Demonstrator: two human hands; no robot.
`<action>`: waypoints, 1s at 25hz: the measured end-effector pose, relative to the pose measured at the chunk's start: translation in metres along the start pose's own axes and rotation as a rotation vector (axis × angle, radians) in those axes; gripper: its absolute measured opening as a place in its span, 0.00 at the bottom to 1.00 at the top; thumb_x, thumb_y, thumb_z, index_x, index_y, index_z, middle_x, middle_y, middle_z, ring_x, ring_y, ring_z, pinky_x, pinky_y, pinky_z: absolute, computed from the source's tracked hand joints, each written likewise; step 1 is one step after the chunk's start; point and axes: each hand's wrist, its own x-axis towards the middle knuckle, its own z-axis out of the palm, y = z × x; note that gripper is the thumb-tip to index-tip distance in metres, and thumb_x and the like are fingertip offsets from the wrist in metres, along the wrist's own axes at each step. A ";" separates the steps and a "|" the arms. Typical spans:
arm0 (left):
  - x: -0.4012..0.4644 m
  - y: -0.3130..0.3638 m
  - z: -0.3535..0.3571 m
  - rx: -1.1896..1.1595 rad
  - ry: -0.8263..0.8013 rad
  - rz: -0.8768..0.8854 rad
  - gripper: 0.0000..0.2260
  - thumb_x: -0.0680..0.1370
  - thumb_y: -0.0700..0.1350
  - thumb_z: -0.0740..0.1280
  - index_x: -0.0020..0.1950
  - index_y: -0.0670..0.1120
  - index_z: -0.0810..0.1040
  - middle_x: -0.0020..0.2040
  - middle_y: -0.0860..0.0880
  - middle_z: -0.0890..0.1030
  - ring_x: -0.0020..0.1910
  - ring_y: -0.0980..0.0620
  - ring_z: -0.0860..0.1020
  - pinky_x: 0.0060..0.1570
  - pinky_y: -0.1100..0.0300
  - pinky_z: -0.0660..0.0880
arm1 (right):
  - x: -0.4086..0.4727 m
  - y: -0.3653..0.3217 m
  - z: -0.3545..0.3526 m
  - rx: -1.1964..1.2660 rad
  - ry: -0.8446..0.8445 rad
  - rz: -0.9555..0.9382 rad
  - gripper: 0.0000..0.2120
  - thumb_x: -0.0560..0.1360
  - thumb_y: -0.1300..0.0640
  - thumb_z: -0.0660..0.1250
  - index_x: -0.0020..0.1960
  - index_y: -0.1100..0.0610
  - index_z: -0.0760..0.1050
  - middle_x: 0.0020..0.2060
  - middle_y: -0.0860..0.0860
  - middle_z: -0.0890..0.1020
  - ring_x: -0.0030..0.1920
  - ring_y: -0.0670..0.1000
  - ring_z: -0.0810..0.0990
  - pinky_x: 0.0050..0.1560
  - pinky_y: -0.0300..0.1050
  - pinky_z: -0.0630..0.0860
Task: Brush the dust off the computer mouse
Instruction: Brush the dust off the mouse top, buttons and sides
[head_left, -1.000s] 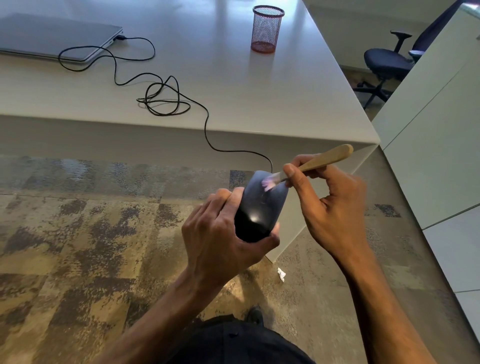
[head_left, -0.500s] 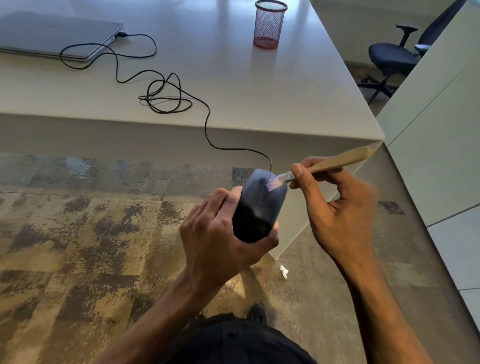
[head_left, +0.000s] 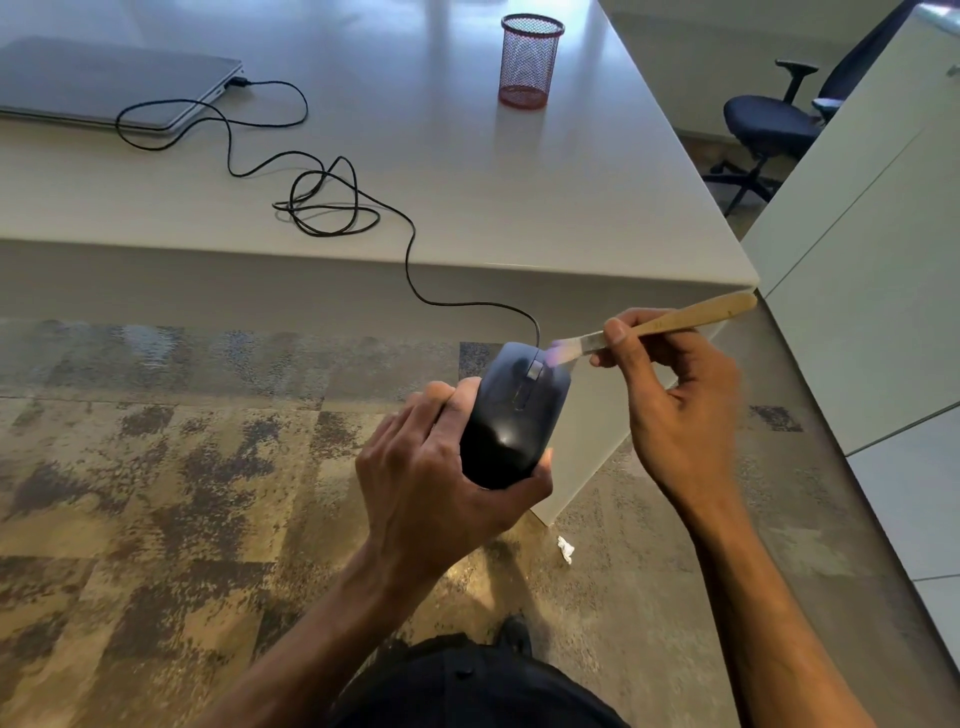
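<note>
A black wired computer mouse (head_left: 511, 415) is held in the air in front of the desk edge, buttons facing up, with my left hand (head_left: 436, 483) wrapped around its rear and left side. My right hand (head_left: 675, 405) pinches a small brush with a wooden handle (head_left: 685, 315) just behind its metal ferrule. The pale bristles (head_left: 558, 356) touch the mouse's front right corner beside the scroll wheel. The mouse's black cable (head_left: 332, 208) runs up over the desk, coils once, and plugs into a closed grey laptop (head_left: 104, 83).
The white desk (head_left: 519, 208) carries a red mesh pen cup (head_left: 530, 60) at the back. A white cabinet (head_left: 883, 270) stands close on the right, and a dark office chair (head_left: 769, 124) stands behind it. A white scrap (head_left: 565, 548) lies on the patterned carpet.
The brush has swept from the middle of the mouse's top forward to its front right corner, and my right hand has drawn away to the right. My left hand keeps the mouse nearly still.
</note>
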 end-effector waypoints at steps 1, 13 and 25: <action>0.000 0.000 0.000 0.001 -0.007 0.000 0.32 0.67 0.66 0.68 0.56 0.40 0.79 0.41 0.49 0.78 0.36 0.55 0.73 0.38 0.65 0.69 | 0.002 0.003 0.000 -0.026 0.017 0.002 0.07 0.78 0.53 0.64 0.47 0.40 0.74 0.41 0.37 0.80 0.42 0.38 0.83 0.45 0.29 0.76; 0.001 -0.001 0.002 0.009 0.013 0.022 0.32 0.67 0.66 0.67 0.55 0.40 0.80 0.41 0.48 0.79 0.36 0.53 0.75 0.38 0.65 0.69 | 0.001 -0.006 0.006 -0.019 -0.011 -0.055 0.04 0.79 0.55 0.63 0.49 0.50 0.76 0.41 0.40 0.81 0.43 0.40 0.82 0.46 0.29 0.75; 0.003 -0.003 0.002 -0.011 0.053 0.087 0.32 0.67 0.65 0.69 0.55 0.39 0.79 0.43 0.48 0.79 0.38 0.53 0.75 0.39 0.64 0.71 | 0.000 -0.005 0.021 0.058 -0.019 -0.011 0.06 0.80 0.53 0.62 0.50 0.50 0.77 0.43 0.41 0.82 0.47 0.41 0.82 0.50 0.29 0.75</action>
